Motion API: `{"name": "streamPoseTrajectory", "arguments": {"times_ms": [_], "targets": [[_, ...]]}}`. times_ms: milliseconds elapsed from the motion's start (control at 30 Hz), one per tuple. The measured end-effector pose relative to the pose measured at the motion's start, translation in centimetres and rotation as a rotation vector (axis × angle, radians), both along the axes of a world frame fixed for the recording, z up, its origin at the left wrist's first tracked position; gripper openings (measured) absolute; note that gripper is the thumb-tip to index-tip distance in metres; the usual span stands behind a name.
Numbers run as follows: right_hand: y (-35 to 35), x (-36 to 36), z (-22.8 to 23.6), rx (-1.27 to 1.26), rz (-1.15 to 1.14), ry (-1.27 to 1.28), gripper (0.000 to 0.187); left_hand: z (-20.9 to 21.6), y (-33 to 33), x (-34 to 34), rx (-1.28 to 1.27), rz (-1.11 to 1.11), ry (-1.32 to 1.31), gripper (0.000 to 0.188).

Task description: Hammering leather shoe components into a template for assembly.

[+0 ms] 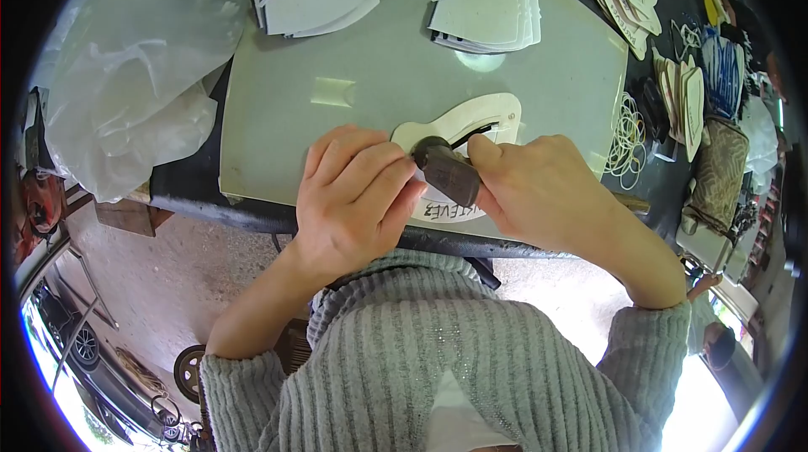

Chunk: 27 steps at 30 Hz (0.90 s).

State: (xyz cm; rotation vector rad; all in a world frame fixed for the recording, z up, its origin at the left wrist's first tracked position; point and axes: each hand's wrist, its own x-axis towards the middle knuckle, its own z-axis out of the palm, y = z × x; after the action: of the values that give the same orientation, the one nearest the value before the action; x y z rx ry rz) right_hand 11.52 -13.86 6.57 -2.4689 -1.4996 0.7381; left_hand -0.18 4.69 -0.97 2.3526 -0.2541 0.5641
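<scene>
At the frame's centre, hands over a cream template (459,119)

The right hand (539,187) is closed around a dark tool (452,174). The left hand (353,191) has its fingers curled by the template's left edge; any grip is hidden. The template lies on a pale green sheet (278,128).

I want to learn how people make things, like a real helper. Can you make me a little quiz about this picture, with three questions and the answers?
1. True or false: the big see-through plastic lies to the right of the grey-green board.
2. The curved piece by the left hand is: A) bright red; B) cream; C) black.
3. What does the right hand hold?

Key:
1. False; it lies to the left.
2. B.
3. A dark tool; its exact kind is hard to tell.
</scene>
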Motion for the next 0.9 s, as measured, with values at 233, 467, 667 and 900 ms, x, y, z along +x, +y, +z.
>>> {"name": "streamPoseTrajectory", "arguments": {"times_ms": [233, 467, 667, 900], "targets": [[-0.7, -0.5, -0.4, 0.218, -0.112, -0.013, 0.033, -0.6, 0.0, -0.3, -0.018, 0.028, -0.042, 0.026], [0.0, -0.6, -0.1, 0.039, -0.090, -0.023, 0.035, -0.6, 0.0, -0.2, -0.047, 0.026, -0.004, 0.026], [0.4, -1.2, 0.1, 0.107, -0.123, -0.042, 0.035, -0.1, 0.2, -0.3, 0.020, -0.011, -0.067, 0.027], [-2.4, 1.3, 0.0, 0.274, -0.354, 0.011, 0.034, 0.1, -0.5, -0.2, 0.132, -0.028, -0.038, 0.030]]}}
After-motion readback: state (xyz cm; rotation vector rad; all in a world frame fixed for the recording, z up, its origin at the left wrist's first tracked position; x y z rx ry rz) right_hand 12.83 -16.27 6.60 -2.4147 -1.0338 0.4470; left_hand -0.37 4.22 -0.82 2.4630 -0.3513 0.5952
